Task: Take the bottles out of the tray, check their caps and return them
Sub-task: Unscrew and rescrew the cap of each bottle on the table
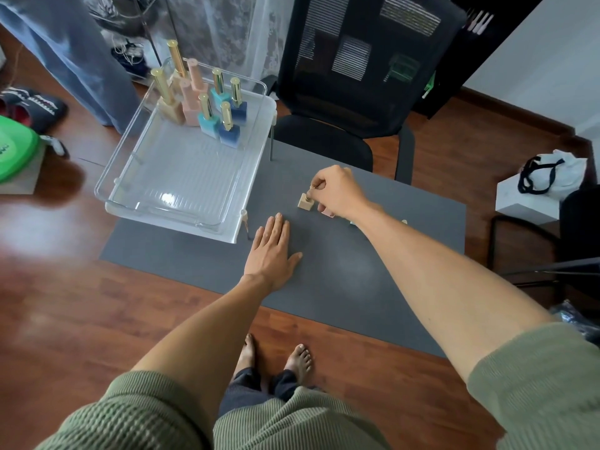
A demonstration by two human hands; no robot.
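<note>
Grey table as landmark. Clear tray sits on its far-left part, raised on thin legs, overhanging the left edge.

Eight bottles stand clustered in the tray's far corner — two beige, two pink, two teal, two blue; gold caps except the pink ones.

Beige bottle upright on the table, right of the tray. Right hand pinches its gold cap from above, fingers curled.

Pink bottle just beside it, mostly hidden under the right hand.

Left hand — flat on the table near the tray's near-right corner, fingers straight, holding nothing.
</note>
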